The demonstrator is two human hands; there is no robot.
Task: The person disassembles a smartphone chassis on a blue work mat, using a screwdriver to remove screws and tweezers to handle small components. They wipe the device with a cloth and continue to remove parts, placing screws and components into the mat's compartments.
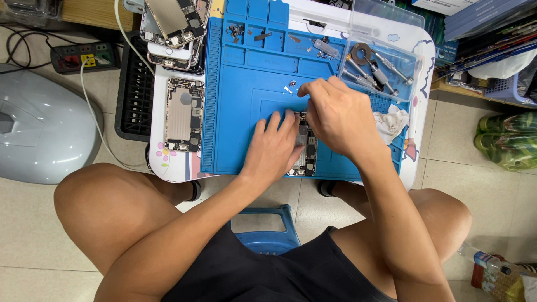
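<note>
An opened phone body (306,152) with its inner parts showing lies on the blue work mat (246,84) near the mat's front edge. My left hand (273,146) rests flat on the phone's left side and holds it down. My right hand (334,114) hovers over the phone's top end with fingers pinched together; whether a small tool or part is between them is hidden. Two tiny metal parts (290,86) lie on the mat just beyond my right fingertips.
A clear tray (386,67) with screwdrivers sits at the mat's right. A white cloth (391,122) lies beside my right wrist. Another opened phone body (183,114) and a stack of phone shells (170,28) lie left. A power strip (84,56) is on the floor.
</note>
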